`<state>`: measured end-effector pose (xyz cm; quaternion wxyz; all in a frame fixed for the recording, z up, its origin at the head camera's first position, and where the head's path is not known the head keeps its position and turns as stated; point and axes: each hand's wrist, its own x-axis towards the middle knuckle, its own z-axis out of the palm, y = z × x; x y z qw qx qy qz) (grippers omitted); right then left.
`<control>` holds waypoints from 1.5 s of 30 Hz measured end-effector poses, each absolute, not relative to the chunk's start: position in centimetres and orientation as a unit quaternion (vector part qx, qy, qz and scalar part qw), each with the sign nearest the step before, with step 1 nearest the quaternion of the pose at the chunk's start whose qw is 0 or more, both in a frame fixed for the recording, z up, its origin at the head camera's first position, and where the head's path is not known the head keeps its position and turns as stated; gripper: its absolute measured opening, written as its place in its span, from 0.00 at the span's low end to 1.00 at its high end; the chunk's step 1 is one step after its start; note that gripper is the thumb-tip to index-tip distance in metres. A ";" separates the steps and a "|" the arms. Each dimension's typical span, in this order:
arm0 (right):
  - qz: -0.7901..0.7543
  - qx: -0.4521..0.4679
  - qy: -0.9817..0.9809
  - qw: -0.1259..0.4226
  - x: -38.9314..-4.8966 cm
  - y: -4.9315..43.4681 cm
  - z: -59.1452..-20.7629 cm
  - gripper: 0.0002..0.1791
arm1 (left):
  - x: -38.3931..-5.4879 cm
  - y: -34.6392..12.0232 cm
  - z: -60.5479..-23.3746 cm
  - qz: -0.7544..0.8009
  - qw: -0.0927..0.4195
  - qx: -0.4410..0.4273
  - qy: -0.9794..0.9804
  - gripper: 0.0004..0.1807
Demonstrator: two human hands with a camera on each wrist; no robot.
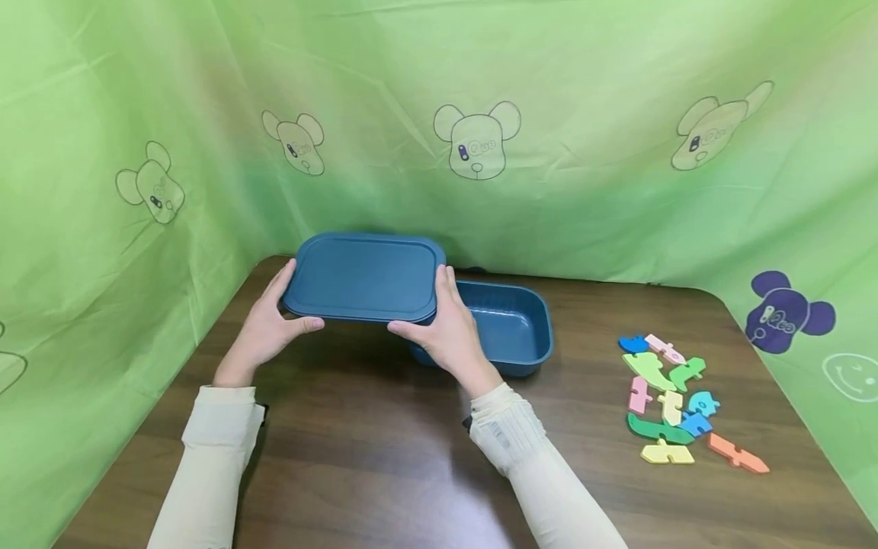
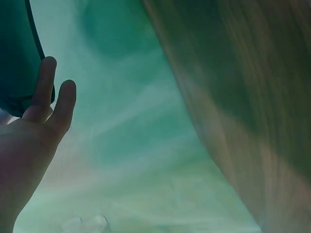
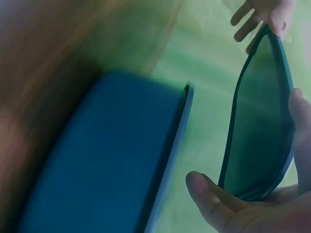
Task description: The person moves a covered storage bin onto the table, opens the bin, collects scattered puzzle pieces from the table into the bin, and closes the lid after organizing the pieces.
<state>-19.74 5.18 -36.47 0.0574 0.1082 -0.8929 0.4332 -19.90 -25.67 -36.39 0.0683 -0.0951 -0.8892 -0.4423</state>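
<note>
A blue rectangular lid (image 1: pixel 363 276) is held up off the table between both hands. My left hand (image 1: pixel 267 328) grips its left end, thumb along the near edge; in the left wrist view two fingers of that hand (image 2: pixel 34 131) lie at the lid's edge. The right end is gripped by my right hand (image 1: pixel 449 332), thumb at the near corner. In the right wrist view the underside of the lid (image 3: pixel 260 121) shows. An uncovered blue box (image 1: pixel 507 328) stands on the table to the right, its left part hidden behind the lid and right hand.
Several colourful flat puzzle pieces (image 1: pixel 661 431) lie scattered at the right of the brown wooden table (image 1: pixel 357 457). A green curtain (image 1: pixel 384 175) with printed bear heads hangs behind the table and along its sides.
</note>
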 end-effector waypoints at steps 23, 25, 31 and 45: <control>0.442 0.083 -0.893 0.029 -19.4 -2.2 -37.6 0.70 | -18.9 -31.2 -36.7 -0.440 0.052 -0.062 -0.895 0.58; 0.438 0.080 -0.895 0.030 -19.4 -2.5 -37.9 0.70 | -18.9 -31.4 -36.9 -0.434 0.047 -0.063 -0.897 0.57; 0.431 0.085 -0.898 0.026 -19.4 -3.5 -38.6 0.70 | -18.9 -32.2 -37.6 -0.434 0.042 -0.066 -0.898 0.56; 0.405 0.076 -0.911 -0.032 -19.8 -4.9 -39.2 0.68 | -19.1 -33.6 -38.6 -0.413 0.004 -0.067 -0.908 0.56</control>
